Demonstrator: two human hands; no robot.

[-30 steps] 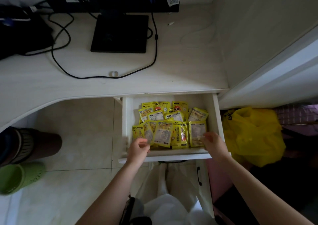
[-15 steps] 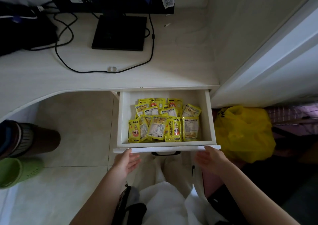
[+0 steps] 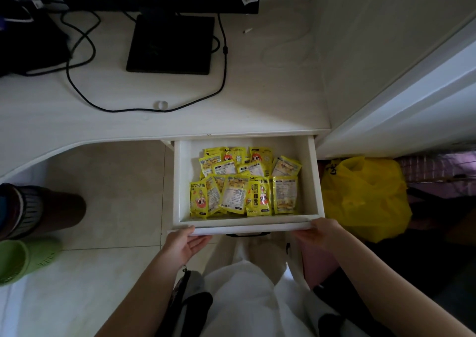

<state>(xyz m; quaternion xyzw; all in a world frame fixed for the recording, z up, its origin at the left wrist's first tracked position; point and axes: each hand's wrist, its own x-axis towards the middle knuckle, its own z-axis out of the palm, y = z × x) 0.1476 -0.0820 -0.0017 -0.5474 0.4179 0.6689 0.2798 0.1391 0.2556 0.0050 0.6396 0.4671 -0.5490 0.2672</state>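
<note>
The white desk [image 3: 257,109] is standing in front of me, and under its right end the drawer [image 3: 177,182] is hanging pulled out far toward my knees. It is not yet closing. To the right of it, on the floor, the yellow plastic bag [image 3: 365,197] is lying, well apart from my work.

Inside the drawer the yellow packets [image 3: 244,184] are lying in two overlapping rows, a back row and a front row, filling the middle and leaving bare bottom along the left wall. They are resting where I arranged them. Nobody is touching them now.

This is the change. One second ago both of my hands were inside the drawer, at the front row of packets. Half a second ago they were already outside, waiting just in front of the drawer without contact. Now they are coming against the front panel.

My left hand [image 3: 181,246] is lying open, palm turned up, with the relaxed fingers touching the left corner of the front panel from below. My right hand [image 3: 320,236] is resting at the right corner. Its fingers are looking straight and are holding nothing, though their tips are partly hidden under the edge. The small black handle [image 3: 247,234] between my hands is staying untouched.

So I am judging that the sorting is finished and the closing is beginning. Next I should be pushing evenly with both hands, so the drawer is not going in crooked.
</note>
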